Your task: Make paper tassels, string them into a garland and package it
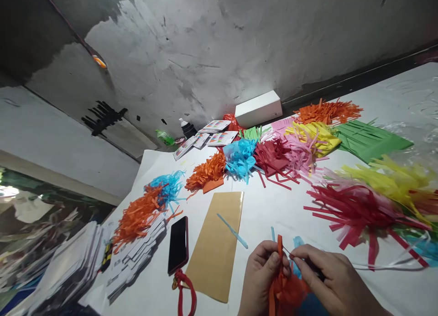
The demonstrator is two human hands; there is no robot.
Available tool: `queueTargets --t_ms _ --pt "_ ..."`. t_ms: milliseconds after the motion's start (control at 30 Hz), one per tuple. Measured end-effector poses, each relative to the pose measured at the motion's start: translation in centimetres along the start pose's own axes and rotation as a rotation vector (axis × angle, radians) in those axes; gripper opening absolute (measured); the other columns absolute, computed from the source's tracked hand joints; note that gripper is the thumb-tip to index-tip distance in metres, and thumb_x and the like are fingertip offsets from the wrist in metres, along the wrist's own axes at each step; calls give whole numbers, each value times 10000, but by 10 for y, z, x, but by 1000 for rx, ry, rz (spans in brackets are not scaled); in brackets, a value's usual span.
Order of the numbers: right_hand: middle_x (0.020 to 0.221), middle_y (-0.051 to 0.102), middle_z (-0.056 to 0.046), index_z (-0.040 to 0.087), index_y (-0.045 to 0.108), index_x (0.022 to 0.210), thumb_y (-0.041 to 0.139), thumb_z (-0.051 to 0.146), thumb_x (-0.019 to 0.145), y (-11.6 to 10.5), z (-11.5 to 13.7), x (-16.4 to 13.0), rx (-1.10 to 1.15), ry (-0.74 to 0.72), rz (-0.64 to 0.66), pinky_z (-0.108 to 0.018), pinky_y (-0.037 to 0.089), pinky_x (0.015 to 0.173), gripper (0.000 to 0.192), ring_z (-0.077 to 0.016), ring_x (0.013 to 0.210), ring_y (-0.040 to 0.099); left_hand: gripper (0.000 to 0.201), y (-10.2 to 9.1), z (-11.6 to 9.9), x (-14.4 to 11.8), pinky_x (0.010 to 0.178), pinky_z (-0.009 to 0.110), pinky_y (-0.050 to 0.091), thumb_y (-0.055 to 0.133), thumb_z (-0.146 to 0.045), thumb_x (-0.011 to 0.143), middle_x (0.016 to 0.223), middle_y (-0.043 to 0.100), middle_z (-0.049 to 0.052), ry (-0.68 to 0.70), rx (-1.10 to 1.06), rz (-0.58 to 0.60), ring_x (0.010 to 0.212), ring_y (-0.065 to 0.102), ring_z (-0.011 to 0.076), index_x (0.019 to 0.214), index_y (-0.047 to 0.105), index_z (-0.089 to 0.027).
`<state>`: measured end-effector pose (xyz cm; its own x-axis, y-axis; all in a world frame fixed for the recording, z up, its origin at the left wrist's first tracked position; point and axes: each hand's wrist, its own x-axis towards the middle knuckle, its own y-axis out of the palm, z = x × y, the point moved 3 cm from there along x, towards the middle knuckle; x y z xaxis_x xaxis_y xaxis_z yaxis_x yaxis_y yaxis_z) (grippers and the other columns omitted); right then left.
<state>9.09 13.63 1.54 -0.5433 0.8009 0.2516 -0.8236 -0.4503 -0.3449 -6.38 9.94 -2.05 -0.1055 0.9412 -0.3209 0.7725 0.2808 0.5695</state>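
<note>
My left hand [262,272] pinches a bundle of orange paper strips [279,284] near its top, with one strip standing upright between the fingers. Close beside it, my right hand [330,279] holds a thin dark tool or wire [290,253] whose tip touches the orange bundle. A bit of blue paper [298,243] shows behind the two hands. Both hands are at the bottom edge of the view, over the white table covering [270,211].
A tan card [215,247] with a blue strip [233,230] lies left of my hands, beside a black phone [178,244] with a red cord [186,291]. Fringed paper piles in orange [207,172], blue [240,157], red [356,213], yellow and green fill the table. A white box [258,108] stands by the wall.
</note>
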Motion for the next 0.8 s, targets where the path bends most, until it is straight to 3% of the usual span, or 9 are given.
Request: queueTargets --t_ms 300,400,500,567,667,800 --pt "897 748 5 281 689 946 405 407 1020 -19 3 7 -46 193 307 -281 462 745 320 -192 846 698 261 0 -25 -9 656 221 513 738 -444 874 768 760 69 271 732 8 677 655 145 878 792 -188" --pt "811 723 1 260 684 953 432 446 994 -20 2 10 26 267 282 -276 448 689 315 -185 762 675 264 0 -22 -10 662 233 524 706 -450 895 788 765 77 320 801 47 704 682 165 882 794 -201" --pt "678 648 34 240 624 1178 502 439 951 -15 -4 9 146 355 232 -252 428 606 325 -165 642 615 274 4 -19 -12 685 257 540 672 -446 920 817 769 89 383 853 101 740 700 188 880 787 -201" --pt "669 629 47 236 600 1232 553 411 922 -11 -6 7 212 360 252 -237 415 583 360 -155 632 594 264 8 -18 -14 699 272 549 639 -422 945 839 769 94 417 871 147 765 709 199 888 769 -199" --pt "733 664 35 251 667 1083 555 417 946 -7 -4 6 216 305 278 -234 425 601 243 -144 654 604 198 13 -17 -18 675 269 542 592 -335 978 854 750 89 469 940 227 752 707 190 920 725 -199" --pt "859 705 3 267 697 966 501 429 1007 -7 0 8 161 180 158 -252 484 721 258 -165 804 662 157 16 -13 -19 645 262 492 532 -223 988 771 710 52 776 1158 194 700 650 173 949 684 -227"
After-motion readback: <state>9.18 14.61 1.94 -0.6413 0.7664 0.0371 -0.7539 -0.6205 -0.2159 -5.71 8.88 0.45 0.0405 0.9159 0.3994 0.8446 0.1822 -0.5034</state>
